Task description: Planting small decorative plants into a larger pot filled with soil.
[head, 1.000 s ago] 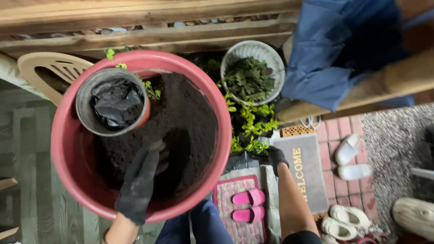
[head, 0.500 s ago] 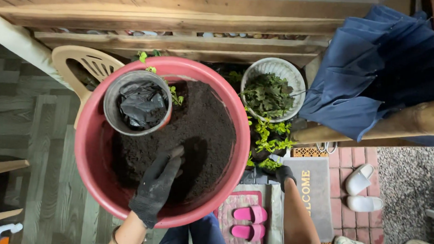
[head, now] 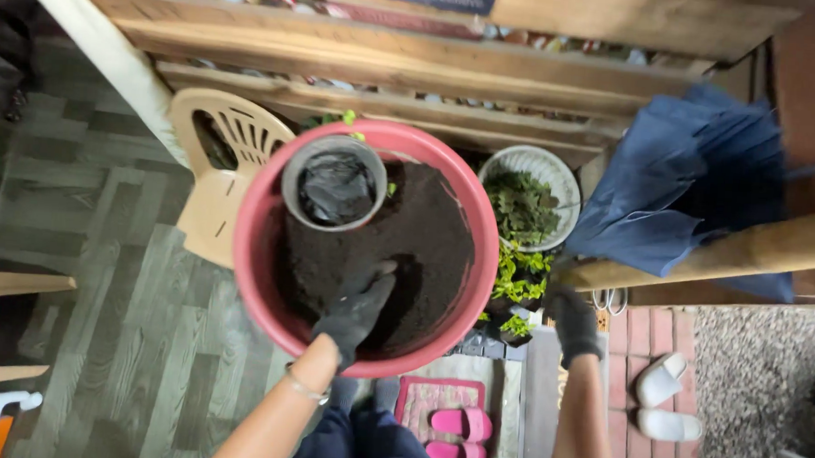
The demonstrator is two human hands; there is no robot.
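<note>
A large red tub holds dark soil. My left hand, in a black glove, lies on the soil near the tub's near side, fingers pointing into the heap. A grey pot with a black plastic bag inside stands in the tub's far left part. My right hand, also in a black glove, hangs outside the tub to the right, beside a small green plant; it seems to hold nothing.
A white basket of green leaves stands right of the tub. A beige plastic chair is behind left. A blue folded umbrella leans on a wooden rail. Pink slippers and white slippers lie on mats.
The camera has risen and shifted, so the tub looks smaller and further right. My left hand stays on the soil. My right hand has lifted away from the mat, up beside the plant.
</note>
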